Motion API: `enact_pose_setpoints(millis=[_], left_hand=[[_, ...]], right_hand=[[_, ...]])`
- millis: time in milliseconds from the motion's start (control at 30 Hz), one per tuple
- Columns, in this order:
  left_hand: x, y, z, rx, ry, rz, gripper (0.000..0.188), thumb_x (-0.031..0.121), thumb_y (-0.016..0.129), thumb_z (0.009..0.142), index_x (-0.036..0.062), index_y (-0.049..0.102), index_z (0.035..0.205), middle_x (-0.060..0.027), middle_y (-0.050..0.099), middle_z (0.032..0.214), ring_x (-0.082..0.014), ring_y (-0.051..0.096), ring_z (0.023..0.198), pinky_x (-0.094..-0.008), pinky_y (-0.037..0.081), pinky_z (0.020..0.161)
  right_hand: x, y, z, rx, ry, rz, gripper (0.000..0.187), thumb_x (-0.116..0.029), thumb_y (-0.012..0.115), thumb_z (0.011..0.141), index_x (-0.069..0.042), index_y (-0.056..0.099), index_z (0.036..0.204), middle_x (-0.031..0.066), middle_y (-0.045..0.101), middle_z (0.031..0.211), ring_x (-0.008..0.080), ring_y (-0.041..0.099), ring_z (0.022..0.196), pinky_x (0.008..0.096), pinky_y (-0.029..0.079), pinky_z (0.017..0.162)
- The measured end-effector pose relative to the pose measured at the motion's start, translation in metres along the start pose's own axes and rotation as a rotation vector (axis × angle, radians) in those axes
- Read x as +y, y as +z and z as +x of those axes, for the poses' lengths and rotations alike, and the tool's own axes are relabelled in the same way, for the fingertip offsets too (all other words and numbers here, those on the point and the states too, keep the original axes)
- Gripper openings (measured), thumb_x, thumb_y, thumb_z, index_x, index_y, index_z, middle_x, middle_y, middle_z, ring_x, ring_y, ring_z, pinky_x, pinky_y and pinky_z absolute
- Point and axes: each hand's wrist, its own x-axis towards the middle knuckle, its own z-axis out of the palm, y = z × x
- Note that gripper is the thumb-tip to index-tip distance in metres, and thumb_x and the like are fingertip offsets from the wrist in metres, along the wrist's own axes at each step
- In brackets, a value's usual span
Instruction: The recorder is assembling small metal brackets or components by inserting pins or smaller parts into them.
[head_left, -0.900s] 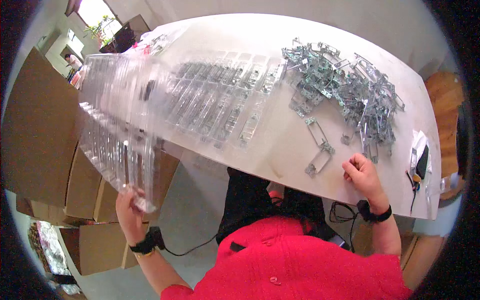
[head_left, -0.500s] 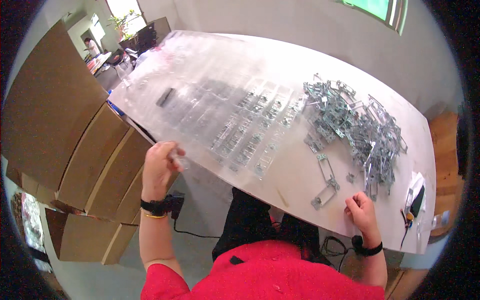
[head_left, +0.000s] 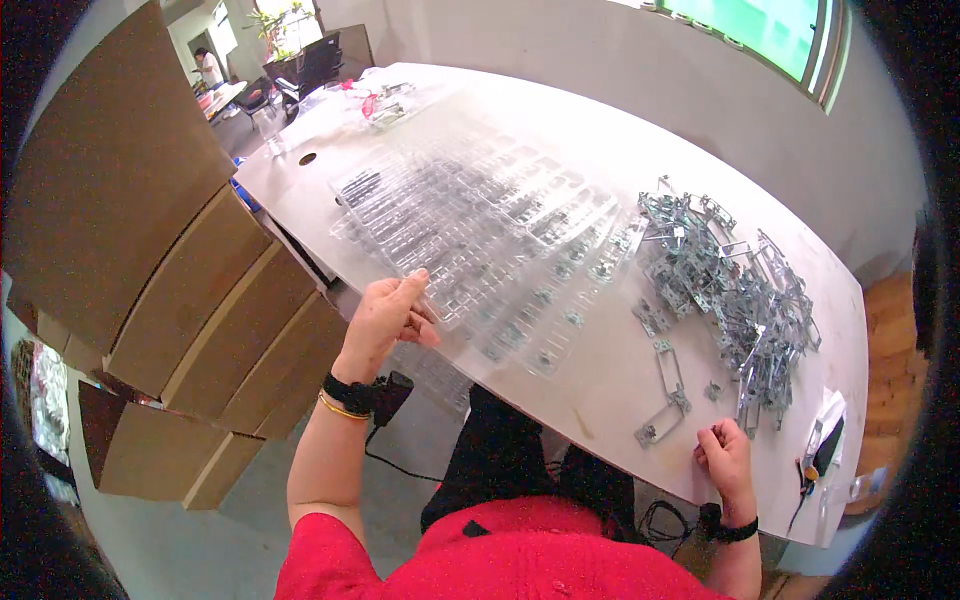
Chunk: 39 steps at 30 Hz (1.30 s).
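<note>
My left hand is at the table's front edge, its thumb and fingers pinching the near corner of a clear plastic tray. That tray is tilted over a layer of similar clear trays, whose compartments hold small metal parts. Near the right front edge rests my right hand with curled fingers; what they hold, if anything, is hidden. Just left of it lie linked rectangular metal frames. Beyond it spreads a tangled heap of grey metal brackets.
Stacked cardboard boxes stand at the left beside the white table. A white cloth and a dark-handled tool lie at the right edge. Small bagged parts sit at the far left corner. Another person is far off.
The clear tray, blurred before, now shows sharply over the trays. My left hand has moved right and now grips its corner at the table edge. My right hand stays almost in place, fingers curled.
</note>
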Motion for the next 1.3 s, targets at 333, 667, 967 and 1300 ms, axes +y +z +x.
enact_pose_setpoints(millis=[333, 667, 967, 1300], left_hand=[[0.002, 0.010, -0.016, -0.013, -0.064, 0.158, 0.061, 0.055, 0.060, 0.103, -0.0048, 0.064, 0.092, -0.0166, 0.069, 0.069, -0.0196, 0.063, 0.043, -0.0314, 0.050, 0.040], [-0.005, 0.035, -0.030, -0.161, -0.049, 0.209, 0.064, 0.056, 0.062, 0.102, -0.0075, 0.066, 0.095, -0.0162, 0.069, 0.070, -0.0196, 0.063, 0.044, -0.0297, 0.048, 0.042], [-0.010, 0.039, -0.028, -0.177, -0.051, 0.188, 0.066, 0.057, 0.060, 0.103, -0.0087, 0.065, 0.094, -0.0160, 0.068, 0.067, -0.0200, 0.063, 0.043, -0.0302, 0.049, 0.040], [-0.012, 0.042, -0.027, -0.209, -0.049, 0.206, 0.068, 0.058, 0.057, 0.104, -0.0070, 0.066, 0.088, -0.0161, 0.068, 0.065, -0.0202, 0.061, 0.041, -0.0303, 0.048, 0.039]], right_hand=[[0.010, -0.002, 0.002, -0.012, -0.026, 0.021, 0.019, -0.016, 0.068, 0.100, -0.004, 0.058, 0.088, 0.0020, 0.062, 0.071, 0.0106, 0.060, 0.062, 0.0281, 0.048, 0.055], [0.011, -0.001, 0.002, 0.004, -0.040, 0.009, 0.017, -0.015, 0.067, 0.100, -0.003, 0.059, 0.091, 0.0032, 0.065, 0.075, 0.0121, 0.063, 0.065, 0.0290, 0.051, 0.059], [0.019, -0.004, 0.005, -0.009, -0.049, -0.012, 0.018, -0.014, 0.065, 0.103, -0.007, 0.055, 0.090, 0.0009, 0.062, 0.074, 0.0081, 0.059, 0.062, 0.0233, 0.045, 0.053], [0.018, -0.004, 0.004, -0.020, -0.063, -0.019, 0.017, -0.014, 0.065, 0.104, -0.006, 0.056, 0.092, -0.0002, 0.061, 0.074, 0.0074, 0.057, 0.061, 0.0237, 0.045, 0.055]])
